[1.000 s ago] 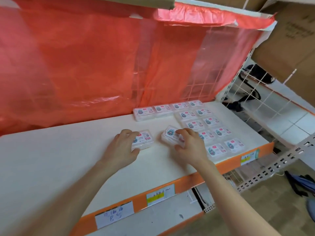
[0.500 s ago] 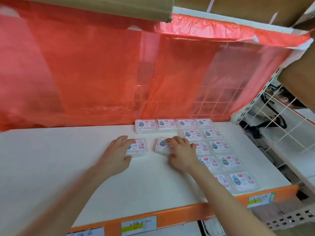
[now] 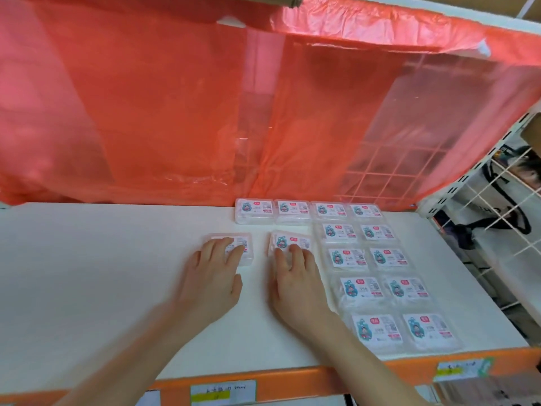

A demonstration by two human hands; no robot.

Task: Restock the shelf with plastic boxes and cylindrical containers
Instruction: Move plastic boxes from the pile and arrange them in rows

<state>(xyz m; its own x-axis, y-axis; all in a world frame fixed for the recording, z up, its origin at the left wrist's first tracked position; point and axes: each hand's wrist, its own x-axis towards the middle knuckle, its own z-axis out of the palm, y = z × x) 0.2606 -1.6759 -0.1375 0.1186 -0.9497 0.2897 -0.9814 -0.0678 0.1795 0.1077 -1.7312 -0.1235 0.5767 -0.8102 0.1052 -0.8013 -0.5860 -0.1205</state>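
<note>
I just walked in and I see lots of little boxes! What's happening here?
A person is filling a white shelf with small clear plastic boxes. The left hand lies with straight fingers on the left box. The right hand does the same on the right box, which sits a little crooked. To their right, more boxes already lie in tidy rows, in front of a red plastic sheet.

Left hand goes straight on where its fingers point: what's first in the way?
The left hand rests on a box; beyond it, likely the back row's leftmost box. Depth unclear.
</note>
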